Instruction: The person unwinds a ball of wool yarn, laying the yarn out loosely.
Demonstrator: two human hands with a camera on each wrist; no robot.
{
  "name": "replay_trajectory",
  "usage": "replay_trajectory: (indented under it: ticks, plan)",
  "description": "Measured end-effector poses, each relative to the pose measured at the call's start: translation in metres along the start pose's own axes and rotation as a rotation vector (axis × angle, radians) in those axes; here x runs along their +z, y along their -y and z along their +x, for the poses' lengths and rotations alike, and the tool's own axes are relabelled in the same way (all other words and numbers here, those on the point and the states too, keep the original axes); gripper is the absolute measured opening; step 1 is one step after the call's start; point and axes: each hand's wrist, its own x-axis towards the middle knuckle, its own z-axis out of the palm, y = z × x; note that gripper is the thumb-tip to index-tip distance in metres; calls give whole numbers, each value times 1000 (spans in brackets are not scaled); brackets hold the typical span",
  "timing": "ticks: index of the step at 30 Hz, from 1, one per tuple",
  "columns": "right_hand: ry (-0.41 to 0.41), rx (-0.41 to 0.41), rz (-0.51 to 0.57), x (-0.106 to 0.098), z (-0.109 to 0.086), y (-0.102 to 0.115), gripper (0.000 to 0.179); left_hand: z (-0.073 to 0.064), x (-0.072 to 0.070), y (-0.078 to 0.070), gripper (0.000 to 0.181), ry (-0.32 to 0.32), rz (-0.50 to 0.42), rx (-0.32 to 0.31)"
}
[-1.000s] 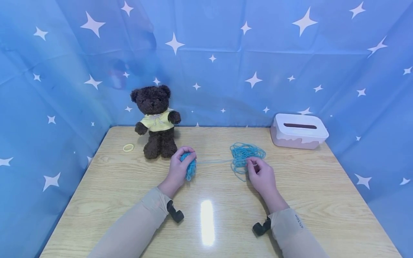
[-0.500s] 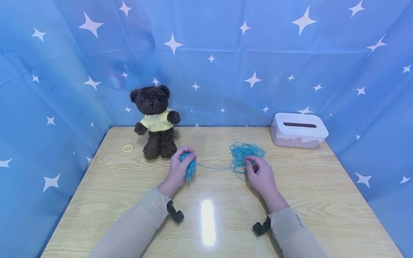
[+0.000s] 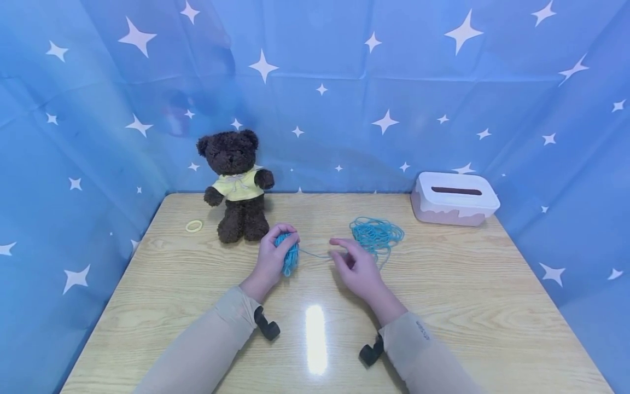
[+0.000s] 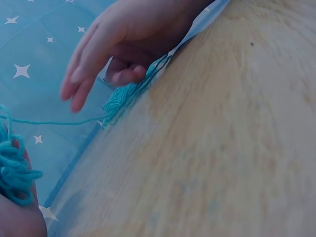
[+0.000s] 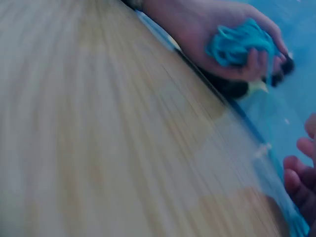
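Observation:
In the head view my left hand (image 3: 268, 253) grips a wound bundle of turquoise yarn (image 3: 291, 257). The right wrist view shows its fingers curled round the bundle (image 5: 241, 45). From there a single strand (image 3: 315, 255) runs across to a loose pile of the same yarn (image 3: 378, 232) on the table. My right hand (image 3: 359, 271) hovers between bundle and pile, its thumb and fingers apart beside the strand. Seen from the left wrist, the right hand (image 4: 128, 37) has extended fingers, and the pile (image 4: 121, 101) lies behind it.
A dark brown teddy bear (image 3: 235, 186) in a yellow top stands behind my left hand. Left of it lies a pale yellow ring (image 3: 194, 221). A white and pinkish tissue box (image 3: 455, 210) stands at the back right of the wooden table (image 3: 492, 290). Blue star-printed cloth (image 3: 315, 109) surrounds it.
My right hand has left the yarn pile and moved left toward the bundle. The strand, taut a second ago, now hangs slack. My left hand has kept its place and grip.

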Motion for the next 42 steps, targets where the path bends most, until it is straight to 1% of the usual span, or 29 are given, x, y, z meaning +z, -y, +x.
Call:
replay_trajectory:
  ticks: [3,6,9,12,17,22,25,28,32,38,42]
  plan:
    - [67,-12,2,14,4,8,38,0,0,0,10,6,-7,-1]
    - [100,-29,-14,24,7,15,38,-1,0,-1,9,13,-16,6]
    - [101,-25,-48,30,8,20,33,-1,1,-1,8,13,-23,13]
    - [76,-30,-87,33,8,21,24,-1,1,-1,6,4,-22,11]
    - [49,-73,-123,34,7,19,16,-1,1,-2,8,-5,-12,2]
    - [76,-71,-134,33,6,18,16,-1,1,-1,9,-5,-17,0]
    - [93,-64,-137,30,6,16,18,-1,1,-1,6,-7,-19,3]
    - [93,-59,-152,25,5,14,19,-1,1,0,4,-9,-16,4]
    - [52,-43,-182,19,5,9,15,-1,1,0,6,-11,-14,0]
    - [-70,-67,-179,12,5,1,9,-1,1,-2,8,-12,-20,-1]
    - [-136,-54,-184,4,3,-4,9,-1,0,-1,12,-14,-18,0]
